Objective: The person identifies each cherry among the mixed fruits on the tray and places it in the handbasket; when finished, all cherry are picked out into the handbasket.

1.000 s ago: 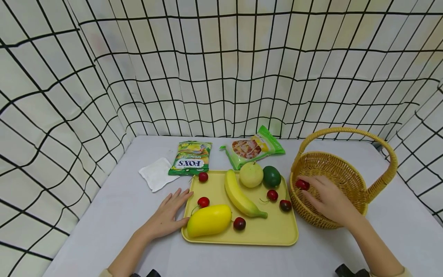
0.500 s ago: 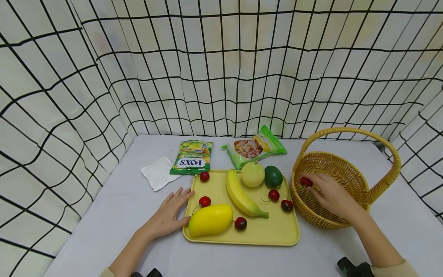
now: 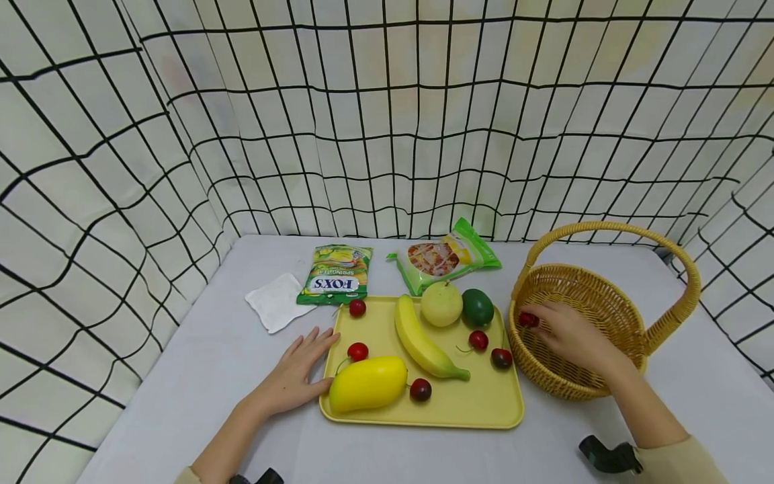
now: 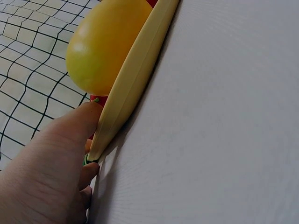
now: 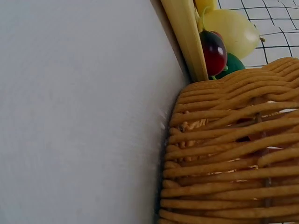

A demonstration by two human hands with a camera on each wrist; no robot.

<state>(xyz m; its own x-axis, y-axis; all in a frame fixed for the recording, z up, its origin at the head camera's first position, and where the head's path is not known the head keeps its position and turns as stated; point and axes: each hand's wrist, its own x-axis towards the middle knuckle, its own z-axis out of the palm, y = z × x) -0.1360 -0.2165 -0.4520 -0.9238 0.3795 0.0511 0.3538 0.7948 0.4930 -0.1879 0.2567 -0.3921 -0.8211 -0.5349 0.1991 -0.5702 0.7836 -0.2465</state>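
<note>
In the head view my right hand (image 3: 571, 333) reaches into the wicker basket (image 3: 629, 316) and pinches a dark red cherry (image 3: 529, 320) at its fingertips, near the basket's left inner wall. The right wrist view shows the basket's woven outside (image 5: 224, 163), which hides that hand. My left hand (image 3: 295, 378) rests at the left edge of the yellow tray (image 3: 465, 407), fingers spread and relaxed over the rim. Its thumb lies close to a yellow mango (image 3: 369, 384). In the left wrist view, thumb and fingers (image 4: 86, 119) lie either side of the tray's rim.
On the tray lie a banana (image 3: 420, 339), a round pale green-yellow fruit (image 3: 441, 304), a dark green fruit (image 3: 477, 308) and several cherries (image 3: 420, 390). Behind it are a FOX'S candy bag (image 3: 335, 274), a green snack bag (image 3: 444, 259) and a white tissue (image 3: 278, 302). Black-lined netting stands around the table.
Inside the basket my right hand shifts slightly right, then back left, with the cherry at its fingertips. The cherry's stem, visible hanging half a second ago, is harder to see. My left hand stays put.
</note>
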